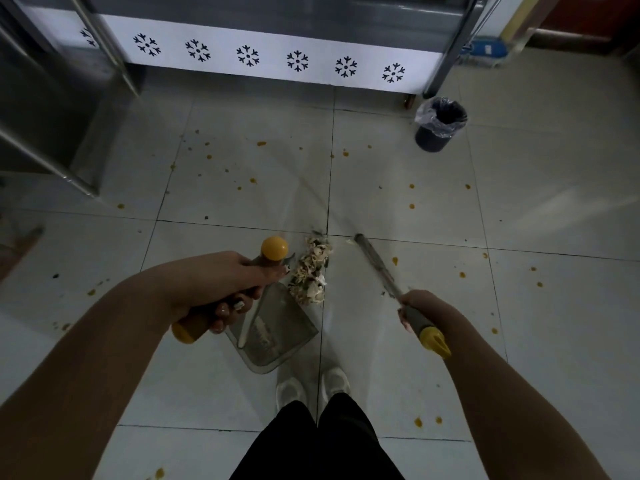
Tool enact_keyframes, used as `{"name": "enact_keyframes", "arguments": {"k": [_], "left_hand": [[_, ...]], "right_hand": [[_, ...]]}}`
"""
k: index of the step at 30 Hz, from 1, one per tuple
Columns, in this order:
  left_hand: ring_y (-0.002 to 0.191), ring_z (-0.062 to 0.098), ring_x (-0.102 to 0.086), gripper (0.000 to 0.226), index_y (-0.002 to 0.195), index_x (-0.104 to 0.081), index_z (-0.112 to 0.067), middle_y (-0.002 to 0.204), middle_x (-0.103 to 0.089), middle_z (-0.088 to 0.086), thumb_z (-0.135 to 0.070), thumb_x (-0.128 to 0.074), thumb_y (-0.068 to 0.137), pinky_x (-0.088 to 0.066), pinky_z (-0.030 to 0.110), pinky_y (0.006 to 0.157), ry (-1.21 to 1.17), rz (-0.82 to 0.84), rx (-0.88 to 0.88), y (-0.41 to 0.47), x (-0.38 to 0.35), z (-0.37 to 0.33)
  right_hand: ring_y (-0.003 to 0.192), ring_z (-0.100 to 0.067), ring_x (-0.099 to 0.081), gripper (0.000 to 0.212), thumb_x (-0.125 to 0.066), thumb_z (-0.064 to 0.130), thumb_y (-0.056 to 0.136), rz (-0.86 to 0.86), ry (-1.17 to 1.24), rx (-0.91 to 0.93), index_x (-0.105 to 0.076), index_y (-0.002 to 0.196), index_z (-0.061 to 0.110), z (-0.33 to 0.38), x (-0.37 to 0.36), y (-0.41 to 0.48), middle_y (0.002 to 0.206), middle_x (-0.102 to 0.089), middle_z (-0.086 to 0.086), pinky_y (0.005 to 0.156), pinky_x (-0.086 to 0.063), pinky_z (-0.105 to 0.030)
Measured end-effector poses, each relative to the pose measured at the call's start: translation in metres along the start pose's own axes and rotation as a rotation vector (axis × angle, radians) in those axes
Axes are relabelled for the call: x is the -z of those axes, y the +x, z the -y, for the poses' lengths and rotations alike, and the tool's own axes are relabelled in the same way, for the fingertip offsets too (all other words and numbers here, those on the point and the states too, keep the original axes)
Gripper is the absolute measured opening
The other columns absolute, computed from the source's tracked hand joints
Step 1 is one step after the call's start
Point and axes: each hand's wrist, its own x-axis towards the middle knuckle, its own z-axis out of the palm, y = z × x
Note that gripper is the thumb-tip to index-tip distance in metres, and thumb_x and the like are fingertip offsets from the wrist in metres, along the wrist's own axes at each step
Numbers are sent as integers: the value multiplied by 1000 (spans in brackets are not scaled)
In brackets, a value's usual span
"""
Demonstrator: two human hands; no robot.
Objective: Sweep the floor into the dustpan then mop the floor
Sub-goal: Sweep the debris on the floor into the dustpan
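Note:
My left hand (221,287) grips the dark handle of a grey dustpan (277,336), a handle with yellow caps at both ends. The pan rests on the tiled floor just ahead of my feet. At its open front edge lies a pile of pale scraps (311,271). My right hand (417,306) grips the broom handle (379,265), grey with a yellow end, which slants forward and is blurred by motion. The broom head itself is only a faint smear near the pile.
Orange spots (412,206) dot the pale floor tiles. A black bin (438,124) with a plastic liner stands at the back right, beside a white counter (263,53) with snowflake marks. Steel furniture (69,133) fills the left. A blue mop head (485,51) lies far right.

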Motion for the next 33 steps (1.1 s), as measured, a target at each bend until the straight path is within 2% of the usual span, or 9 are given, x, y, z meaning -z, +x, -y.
{"name": "enact_keyframes", "arguments": {"k": [4,6,8,9,11,13,17,24,33], "left_hand": [[34,9,-32,51,67,-45,-12,45,-37,-2,-59,-62,55,-34,19,38,1,-1,4,2,1,0],[34,9,-32,52,68,-45,-11,45,-37,-2,-59,-61,54,-34,19,38,3,-3,1,4,0,-2],[34,9,-32,51,69,-45,-11,45,-37,-2,-58,-60,57,-35,19,38,2,-9,0,5,-1,-4],[34,9,-32,50,69,-44,-11,44,-37,-2,-57,-60,59,-35,19,38,0,-12,-3,5,-1,-5],[33,9,-32,48,69,-44,-11,44,-37,-2,-56,-59,60,-35,19,38,-6,-13,-8,5,-1,-6],[33,9,-32,48,68,-43,-11,44,-37,-2,-56,-60,60,-34,19,37,-16,-9,-11,5,-1,-7],[33,9,-32,48,67,-43,-11,45,-36,-1,-55,-60,59,-34,18,38,-55,-42,-2,2,-3,-6],[32,10,-32,50,67,-45,-12,46,-37,1,-56,-64,55,-32,18,38,-156,-117,11,-11,-9,-3],[33,13,-31,49,63,-42,-10,48,-35,4,-54,-65,63,-34,20,36,-280,-217,17,-14,-47,-5]], "right_hand": [[37,-16,-52,22,-42,10,98,-8,-57,-10,-46,77,4,-20,10,13,50,-54,-10,42,-43,-23],[62,-20,-62,15,-37,-3,98,36,-144,36,-53,98,-1,-24,-1,8,76,-56,-19,53,-51,-24],[106,-32,-62,33,-31,-19,94,201,160,-90,-37,126,-20,-26,-14,12,112,-49,-45,88,-47,-26],[108,-37,-61,33,-34,-19,93,239,179,-69,-38,126,-22,-20,-15,10,113,-49,-48,90,-47,-24],[58,-23,-68,15,-44,0,97,311,73,-47,-59,96,2,-1,-10,0,65,-64,-25,50,-51,-14],[31,-14,-53,22,-42,16,98,246,11,-128,-48,78,8,21,0,-6,43,-53,-7,32,-41,-13],[31,-14,-53,22,-44,18,97,262,-54,-126,-46,79,5,50,-2,-18,44,-54,-6,31,-42,-16],[24,-7,-43,26,-43,17,96,194,-466,94,-44,71,9,100,-11,-43,35,-49,1,28,-32,-9],[26,-8,-49,17,-50,10,92,240,-573,124,-47,75,11,130,6,-20,35,-53,0,31,-39,-12]]}}
